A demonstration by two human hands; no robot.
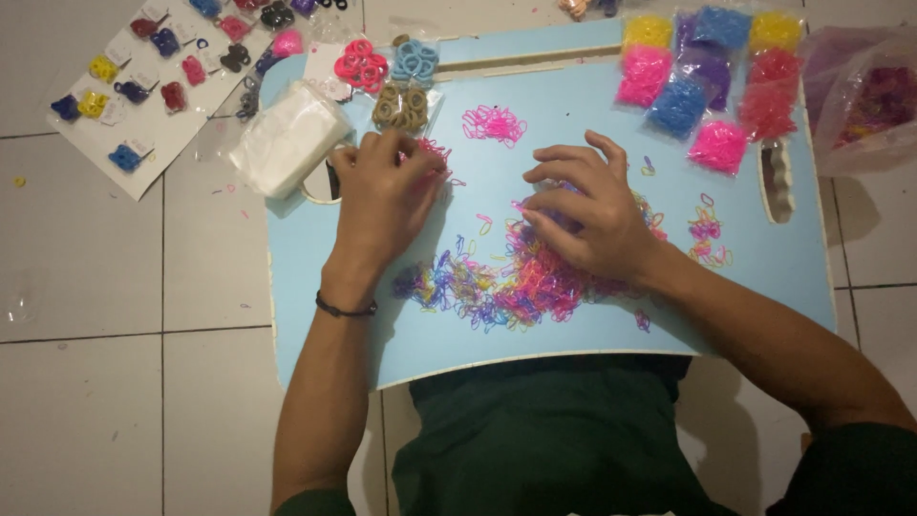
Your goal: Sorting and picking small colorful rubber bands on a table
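Bare blue bench [755,277] open along the near right edge and at the near left corner. Centre blocked by a heap of small coloured bands [521,282], just beside a pink cluster [494,123]. Far right crowded with bagged bands [702,81]; far left taken by a white packet [287,139] and hair ties [401,81].

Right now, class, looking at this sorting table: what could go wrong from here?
1. The right hand rests on the mixed pile of small rubber bands; a sweep could push some off the blue lap table's near edge.
2. The left hand works close to the white plastic bag and might knock it.
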